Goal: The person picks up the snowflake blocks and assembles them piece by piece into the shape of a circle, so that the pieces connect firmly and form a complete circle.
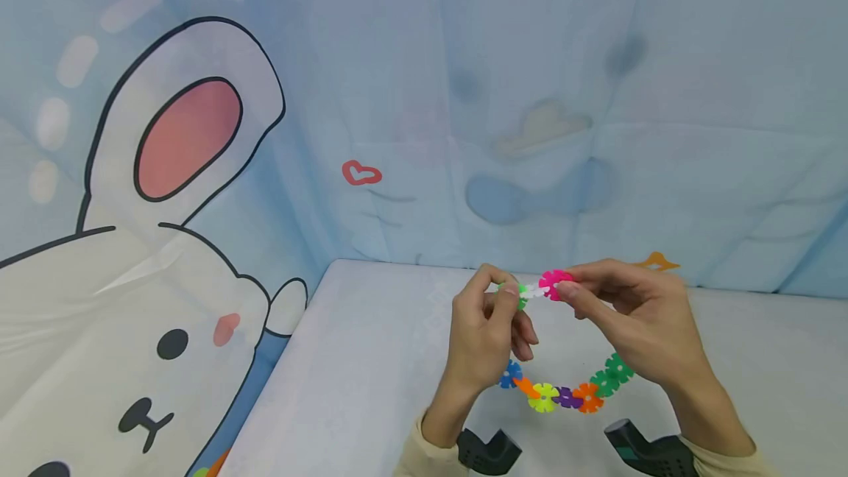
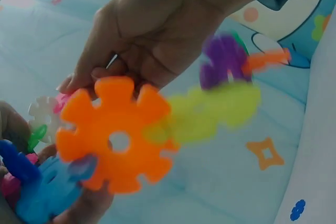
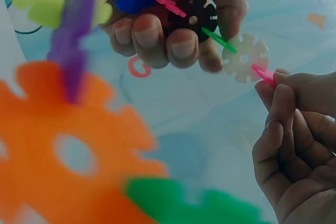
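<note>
Both hands are holding a chain of snowflake discs (image 1: 563,394) up above the white table (image 1: 371,359), its loop sagging between and below the wrists. The left hand (image 1: 486,337) is pinching the green disc (image 1: 521,293) and the right hand (image 1: 629,315) is pinching the pink disc (image 1: 553,284), a white disc (image 3: 244,57) joining them. The pieces are looking like flat, glossy plastic rounds with notched edges and centre holes.

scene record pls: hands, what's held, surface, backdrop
left hand: pinches the green disc at one end of the chain
right hand: pinches the pink disc at the other end
white disc: sits between the green and pink ones
chain: hangs in a loop under both hands, above the table
backdrop: blue cloth with a cartoon rabbit
</note>
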Tool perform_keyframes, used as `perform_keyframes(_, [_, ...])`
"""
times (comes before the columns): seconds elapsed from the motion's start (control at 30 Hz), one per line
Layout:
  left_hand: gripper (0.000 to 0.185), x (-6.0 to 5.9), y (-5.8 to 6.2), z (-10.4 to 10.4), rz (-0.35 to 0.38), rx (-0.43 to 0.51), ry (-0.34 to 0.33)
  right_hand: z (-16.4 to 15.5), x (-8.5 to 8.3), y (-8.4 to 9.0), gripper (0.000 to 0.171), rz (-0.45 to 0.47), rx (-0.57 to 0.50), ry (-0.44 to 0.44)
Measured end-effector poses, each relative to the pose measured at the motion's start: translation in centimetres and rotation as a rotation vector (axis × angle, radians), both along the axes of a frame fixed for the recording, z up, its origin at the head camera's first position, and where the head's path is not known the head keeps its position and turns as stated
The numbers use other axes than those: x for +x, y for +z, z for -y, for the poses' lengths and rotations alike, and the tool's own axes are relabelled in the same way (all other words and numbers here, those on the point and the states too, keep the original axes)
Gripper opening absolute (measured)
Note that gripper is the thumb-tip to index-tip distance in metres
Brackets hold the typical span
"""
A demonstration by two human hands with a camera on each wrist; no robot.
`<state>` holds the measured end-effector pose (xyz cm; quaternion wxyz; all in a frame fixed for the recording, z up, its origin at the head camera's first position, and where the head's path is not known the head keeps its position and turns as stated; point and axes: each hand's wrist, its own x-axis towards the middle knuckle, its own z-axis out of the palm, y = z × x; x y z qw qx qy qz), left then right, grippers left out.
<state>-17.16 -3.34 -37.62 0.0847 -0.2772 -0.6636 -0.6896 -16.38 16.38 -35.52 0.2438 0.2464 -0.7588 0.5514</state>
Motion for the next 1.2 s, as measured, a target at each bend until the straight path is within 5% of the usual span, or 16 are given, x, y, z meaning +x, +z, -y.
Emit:
perform_keyframes(0.17, [0.04, -0.5, -0.1, 0.2, 0.154, -0.083, -0.014, 0.3, -0.4, -0.5, 0.022, 0.082, 0.057, -0.026])
perform_keyframes(0.4, [0.04, -1.4, -0.7, 0.4, 0.265, 0.049, -0.023, -2.0, -2.5, -2.5, 0.029, 0.165, 0.144, -0.108])
perform_keyframes(0.5, [0.038, -1.7, -0.8, 0.6, 0.308, 0.099, -0.028, -4.0, -4.5, -5.1, 0.033, 0.215, 0.196, -0.267])
perform_keyframes(0.6, [0.039, -1.7, -0.9, 0.7, 0.351, 0.129, -0.025, -5.9, -6.5, -8.8, 0.045, 0.368, 0.332, -0.374])
perform_keyframes(0.7, [0.039, -1.6, -1.0, 0.7, 0.361, 0.131, -0.024, -7.0, -7.9, -12.3, 0.054, 0.525, 0.494, -0.366])
perform_keyframes(0.8, [0.035, -1.6, -0.9, 0.8, 0.349, 0.125, -0.025, -7.0, -8.8, -14.3, 0.052, 0.573, 0.577, -0.344])
perform_keyframes(1.2, [0.027, -1.4, -0.6, 0.7, 0.386, 0.142, -0.097, -4.9, -8.4, -14.5, 0.027, 0.568, 0.578, -0.36])
